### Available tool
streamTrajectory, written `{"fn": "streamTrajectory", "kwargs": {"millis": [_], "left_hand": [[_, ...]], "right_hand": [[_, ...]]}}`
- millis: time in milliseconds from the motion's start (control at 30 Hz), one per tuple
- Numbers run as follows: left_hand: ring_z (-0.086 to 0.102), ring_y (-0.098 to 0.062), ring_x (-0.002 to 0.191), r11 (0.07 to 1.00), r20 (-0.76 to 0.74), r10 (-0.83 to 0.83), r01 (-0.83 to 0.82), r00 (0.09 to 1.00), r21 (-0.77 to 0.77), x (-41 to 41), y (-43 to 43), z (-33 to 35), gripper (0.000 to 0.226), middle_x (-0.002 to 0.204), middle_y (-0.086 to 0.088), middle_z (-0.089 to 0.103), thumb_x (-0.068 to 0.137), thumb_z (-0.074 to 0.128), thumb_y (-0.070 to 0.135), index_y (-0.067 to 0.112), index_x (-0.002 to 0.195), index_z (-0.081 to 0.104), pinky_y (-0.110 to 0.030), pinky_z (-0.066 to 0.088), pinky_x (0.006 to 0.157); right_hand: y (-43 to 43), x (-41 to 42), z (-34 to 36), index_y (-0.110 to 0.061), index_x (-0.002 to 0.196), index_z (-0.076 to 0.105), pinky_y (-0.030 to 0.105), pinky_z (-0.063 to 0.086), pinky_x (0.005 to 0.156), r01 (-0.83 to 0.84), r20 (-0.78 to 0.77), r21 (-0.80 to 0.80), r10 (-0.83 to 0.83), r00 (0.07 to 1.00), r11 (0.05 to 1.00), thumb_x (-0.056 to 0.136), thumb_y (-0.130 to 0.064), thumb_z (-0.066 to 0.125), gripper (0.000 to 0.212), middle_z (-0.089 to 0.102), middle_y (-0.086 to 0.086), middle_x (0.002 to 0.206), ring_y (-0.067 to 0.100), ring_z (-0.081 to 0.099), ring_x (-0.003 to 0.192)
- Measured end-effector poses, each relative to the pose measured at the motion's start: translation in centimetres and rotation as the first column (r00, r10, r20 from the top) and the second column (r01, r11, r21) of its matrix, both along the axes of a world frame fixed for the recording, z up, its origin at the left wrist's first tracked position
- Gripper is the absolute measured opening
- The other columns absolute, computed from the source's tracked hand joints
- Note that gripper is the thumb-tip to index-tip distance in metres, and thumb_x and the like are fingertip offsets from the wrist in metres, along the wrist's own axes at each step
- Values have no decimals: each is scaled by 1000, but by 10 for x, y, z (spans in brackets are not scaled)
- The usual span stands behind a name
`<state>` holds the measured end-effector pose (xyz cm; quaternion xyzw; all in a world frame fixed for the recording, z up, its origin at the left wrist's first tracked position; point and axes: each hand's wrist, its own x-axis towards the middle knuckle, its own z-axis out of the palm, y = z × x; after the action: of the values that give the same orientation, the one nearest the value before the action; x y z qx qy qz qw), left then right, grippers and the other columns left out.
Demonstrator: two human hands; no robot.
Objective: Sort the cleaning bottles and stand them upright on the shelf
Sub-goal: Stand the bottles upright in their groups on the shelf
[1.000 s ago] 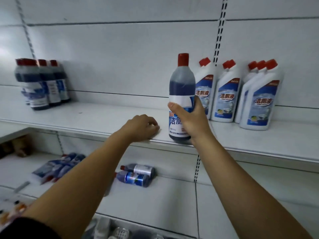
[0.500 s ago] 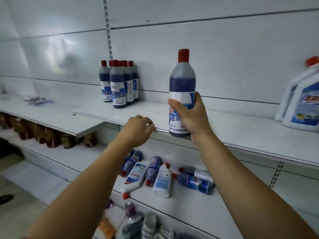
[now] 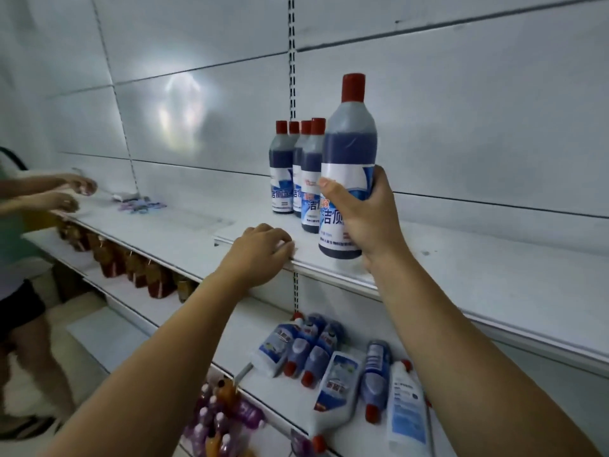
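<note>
Head view, frame centre: right hand [image 3: 365,219] grips an upright red-capped dark-blue plastic bottle [image 3: 348,150]; left hand [image 3: 260,255], fingers curled, rests on the white shelf edge [image 3: 329,268].

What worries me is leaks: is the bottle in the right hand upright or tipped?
Upright: the bottle in the right hand has its red cap on top.

The white top shelf [image 3: 461,275] holds four dark blue bottles [image 3: 298,173] with red caps. They stand straight and close together, near the back. Just in front of them, to the right, the right hand [image 3: 365,216] holds a fifth bottle [image 3: 346,153] upright at the front edge; I cannot tell if it touches the shelf. Far left of the four, small purple things [image 3: 141,204] lie on a side shelf [image 3: 184,225]. Below the four, many bottles [image 3: 336,380] lie flat on a lower shelf [image 3: 290,397].
</note>
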<state>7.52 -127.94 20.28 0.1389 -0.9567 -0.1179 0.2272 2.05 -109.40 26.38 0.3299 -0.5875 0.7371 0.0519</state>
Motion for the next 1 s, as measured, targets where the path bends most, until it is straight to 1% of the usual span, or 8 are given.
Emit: {"fn": "streamTrajectory", "kwargs": {"millis": [67, 267, 333, 467, 633, 733, 867, 1000], "left_hand": [[50, -27, 119, 1000, -3, -11, 11, 1000, 2, -5, -27, 0, 34, 127, -7, 59, 99, 46, 41, 25, 123, 65, -44, 42, 102], [56, -17, 101, 993, -158, -117, 118, 981, 0, -13, -91, -12, 40, 109, 2, 65, 89, 41, 39, 23, 109, 71, -36, 48, 88], [57, -16, 93, 989, -257, -150, 146, 955, -33, -15, -107, -17, 38, 102, 3, 67, 88, 41, 35, 20, 102, 73, -32, 48, 79], [58, -20, 83, 974, -469, -221, 220, 855, -58, -23, -124, -34, 38, 89, -2, 69, 84, 40, 28, 11, 90, 74, -31, 46, 72], [57, -25, 76, 967, -626, -214, 251, 750, -30, -31, -124, -49, 34, 82, -6, 68, 81, 43, 19, 7, 83, 75, -35, 46, 68], [57, -28, 75, 960, -629, -242, 275, 739, -46, -34, -126, -48, 33, 81, -8, 68, 81, 44, 19, 6, 82, 75, -36, 46, 68], [56, -30, 78, 944, -556, -302, 325, 774, -59, -31, -129, -48, 34, 84, -9, 67, 83, 44, 22, 6, 86, 73, -37, 45, 70], [54, -29, 79, 925, -493, -360, 372, 792, -79, -28, -135, -43, 35, 85, -9, 64, 86, 42, 27, 7, 88, 71, -40, 45, 71]], "right_hand": [[-26, -5, 0, -19, 122, 52, 37, 61, 79, -11, 4, -17, 11, 1000, 1000, 77, -26, 81, 53, 69, -1, 109, 14, 71, 91], [-87, -15, -11, -18, 126, 48, 37, 60, 82, 30, -9, 54, -30, 1000, 998, 76, -32, 81, 62, 67, 2, 112, 15, 69, 97], [-102, -16, -17, -17, 127, 42, 30, 60, 79, 61, 6, 91, -62, 998, 994, 77, -25, 81, 63, 64, 1, 112, 13, 68, 95], [-128, -16, -26, -19, 123, 37, 11, 52, 65, 129, 33, 130, -135, 990, 983, 80, -18, 77, 59, 60, -8, 103, -5, 64, 81], [-139, -14, -29, -27, 125, 39, 19, 53, 82, 214, -16, 212, -216, 976, 953, 82, -30, 76, 57, 61, -16, 110, -3, 63, 97], [-141, -9, -30, -35, 130, 41, 23, 51, 91, 334, -110, 334, -316, 942, 881, 77, -51, 74, 64, 57, -10, 125, 3, 59, 109], [-135, 7, -33, -27, 137, 39, 10, 47, 84, 407, -140, 429, -386, 912, 806, 78, -35, 80, 72, 56, -16, 122, -7, 57, 100], [-138, 14, -38, -25, 137, 42, 28, 50, 95, 537, -214, 489, -502, 838, 688, 75, -30, 81, 74, 57, -4, 131, 11, 60, 111]]}}
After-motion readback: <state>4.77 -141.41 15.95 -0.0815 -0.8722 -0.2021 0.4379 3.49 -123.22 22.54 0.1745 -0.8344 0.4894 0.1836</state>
